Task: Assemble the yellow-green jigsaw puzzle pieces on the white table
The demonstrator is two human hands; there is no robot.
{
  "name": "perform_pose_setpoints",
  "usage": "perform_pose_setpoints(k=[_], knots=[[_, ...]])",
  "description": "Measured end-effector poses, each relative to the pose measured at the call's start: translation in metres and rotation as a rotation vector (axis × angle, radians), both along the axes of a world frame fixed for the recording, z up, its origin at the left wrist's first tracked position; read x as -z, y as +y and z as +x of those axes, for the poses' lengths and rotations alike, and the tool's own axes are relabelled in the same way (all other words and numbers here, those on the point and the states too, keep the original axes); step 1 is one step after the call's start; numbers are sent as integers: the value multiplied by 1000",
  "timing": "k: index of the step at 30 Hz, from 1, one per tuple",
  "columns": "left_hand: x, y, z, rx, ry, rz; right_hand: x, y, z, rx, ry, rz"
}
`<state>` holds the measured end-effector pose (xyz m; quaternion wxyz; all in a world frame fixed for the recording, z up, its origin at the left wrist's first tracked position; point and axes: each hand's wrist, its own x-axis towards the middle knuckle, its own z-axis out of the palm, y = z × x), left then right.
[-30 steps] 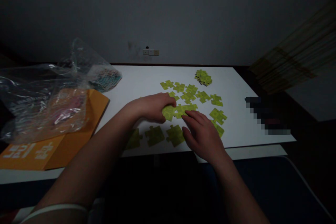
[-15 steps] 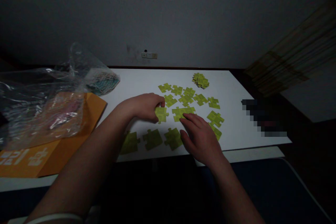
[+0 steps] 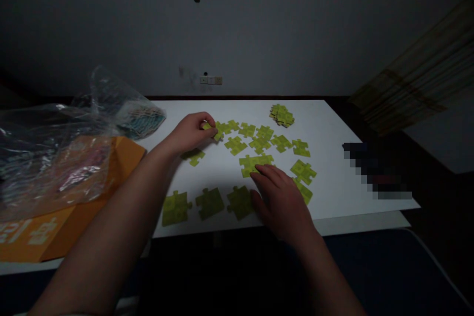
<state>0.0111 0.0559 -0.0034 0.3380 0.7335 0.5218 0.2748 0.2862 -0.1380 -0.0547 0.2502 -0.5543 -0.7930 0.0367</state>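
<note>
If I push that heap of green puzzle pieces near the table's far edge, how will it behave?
The heap of green puzzle pieces would probably spread rather than slide as one, since its pieces overlap at uneven angles. They look flat and thin, so each is likely light and unlikely to roll.

Item, green puzzle piece: one side hidden by the fingers of the left hand; item, joined pieces, and item, near-row piece: right-hand portions hidden by the right hand. Orange packet and clear plastic bag: cut off by left edge, packet lettering incomplete. Dark object, right: pixelated, identity indeterminable; wall sockets: markings too small to read.
</note>
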Motion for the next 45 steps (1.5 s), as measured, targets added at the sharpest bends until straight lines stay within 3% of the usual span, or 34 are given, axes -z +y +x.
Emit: perform_pose_setpoints(k=[12,17,23,27,39,45], knots=[[17,9,-8,-278,143,127,2,0,1,-15,35,-28],[17,9,-9,-346,261,183,2,-1,1,-16,24,-52],[8,6,-5,-296,501,116,1,-2,2,-16,56,-47],[10,6,-4,-301,600,84,0,-1,3,-16,52,-53],[14,6,-2,-200,672,184,4,-3,2,-76,21,-21],[19,3,4,-171,696,231,3,-10,1,22,13,107]])
